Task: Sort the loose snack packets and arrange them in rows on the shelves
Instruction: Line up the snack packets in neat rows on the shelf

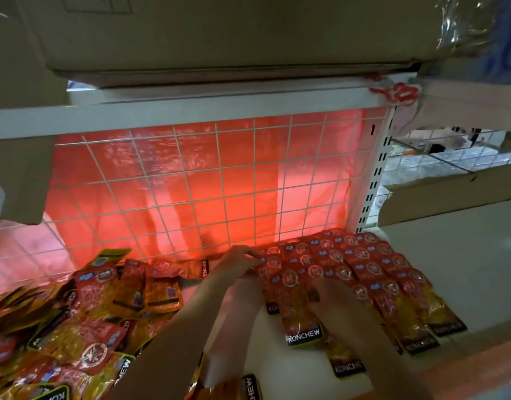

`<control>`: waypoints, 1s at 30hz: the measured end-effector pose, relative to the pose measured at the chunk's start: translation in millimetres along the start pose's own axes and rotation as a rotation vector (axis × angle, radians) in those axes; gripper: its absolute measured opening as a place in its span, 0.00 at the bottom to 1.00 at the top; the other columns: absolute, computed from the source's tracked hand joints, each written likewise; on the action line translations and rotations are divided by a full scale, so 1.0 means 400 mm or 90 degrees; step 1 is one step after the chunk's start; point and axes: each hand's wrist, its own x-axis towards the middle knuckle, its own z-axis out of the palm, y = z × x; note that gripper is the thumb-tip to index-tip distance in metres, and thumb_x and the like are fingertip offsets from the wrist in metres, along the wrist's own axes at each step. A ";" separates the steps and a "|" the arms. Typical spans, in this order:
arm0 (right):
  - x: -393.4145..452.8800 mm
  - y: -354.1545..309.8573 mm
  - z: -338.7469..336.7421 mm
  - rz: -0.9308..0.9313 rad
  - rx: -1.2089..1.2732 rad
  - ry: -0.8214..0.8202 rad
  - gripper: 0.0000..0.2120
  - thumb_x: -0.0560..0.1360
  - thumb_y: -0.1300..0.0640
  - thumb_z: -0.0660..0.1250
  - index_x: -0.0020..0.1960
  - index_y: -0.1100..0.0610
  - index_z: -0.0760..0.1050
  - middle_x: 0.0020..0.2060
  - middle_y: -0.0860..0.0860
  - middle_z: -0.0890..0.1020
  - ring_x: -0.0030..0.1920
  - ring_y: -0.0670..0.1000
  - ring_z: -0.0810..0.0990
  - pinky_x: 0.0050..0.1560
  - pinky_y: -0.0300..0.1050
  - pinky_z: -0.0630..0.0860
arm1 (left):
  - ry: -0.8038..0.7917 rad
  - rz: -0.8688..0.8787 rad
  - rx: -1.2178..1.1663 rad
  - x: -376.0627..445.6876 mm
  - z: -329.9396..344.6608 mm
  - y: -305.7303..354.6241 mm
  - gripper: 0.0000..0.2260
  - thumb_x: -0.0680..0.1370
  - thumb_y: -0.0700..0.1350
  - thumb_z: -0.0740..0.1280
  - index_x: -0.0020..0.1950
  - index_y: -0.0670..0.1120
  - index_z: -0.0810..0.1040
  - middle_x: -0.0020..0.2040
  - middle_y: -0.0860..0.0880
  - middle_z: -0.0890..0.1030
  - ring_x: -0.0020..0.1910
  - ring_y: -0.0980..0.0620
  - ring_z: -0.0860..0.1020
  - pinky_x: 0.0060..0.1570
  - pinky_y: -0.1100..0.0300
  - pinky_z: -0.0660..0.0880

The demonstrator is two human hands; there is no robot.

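Red and orange snack packets (372,265) lie in overlapping rows on the right part of the white shelf (464,269), against the back. On the shelf's left side sits a loose, jumbled pile of the same packets (75,327), some yellow-backed. My left hand (238,262) reaches in at the left end of the rows, fingers curled on the edge of the leftmost packet. My right hand (333,294), blurred, lies flat with fingers spread on the front packets of the rows.
A white wire grid (190,183) backed by red plastic sheet closes the rear. A large cardboard box (219,39) sits on the shelf above. A slotted upright post (375,174) and a flat carton (450,197) stand at the right, and another carton (17,174) at the left.
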 end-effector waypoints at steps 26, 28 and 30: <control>0.059 -0.083 0.036 -0.010 -0.093 0.095 0.13 0.80 0.64 0.53 0.57 0.61 0.74 0.54 0.56 0.79 0.55 0.54 0.78 0.51 0.43 0.74 | -0.020 0.032 -0.029 0.042 0.012 -0.032 0.08 0.74 0.30 0.67 0.40 0.41 0.80 0.29 0.50 0.81 0.26 0.58 0.78 0.33 0.65 0.78; 0.059 -0.085 0.036 -0.016 -0.098 0.100 0.13 0.80 0.64 0.53 0.58 0.61 0.74 0.55 0.57 0.79 0.56 0.55 0.78 0.53 0.44 0.75 | -0.025 0.035 -0.024 0.038 0.012 -0.030 0.07 0.74 0.30 0.67 0.41 0.41 0.80 0.29 0.50 0.81 0.27 0.58 0.78 0.33 0.65 0.78; 0.059 -0.085 0.037 -0.031 -0.106 0.111 0.14 0.80 0.64 0.52 0.60 0.60 0.73 0.56 0.57 0.78 0.57 0.55 0.77 0.53 0.45 0.74 | -0.022 0.032 -0.013 0.031 0.012 -0.025 0.04 0.74 0.31 0.67 0.45 0.39 0.80 0.33 0.47 0.80 0.27 0.57 0.77 0.32 0.66 0.77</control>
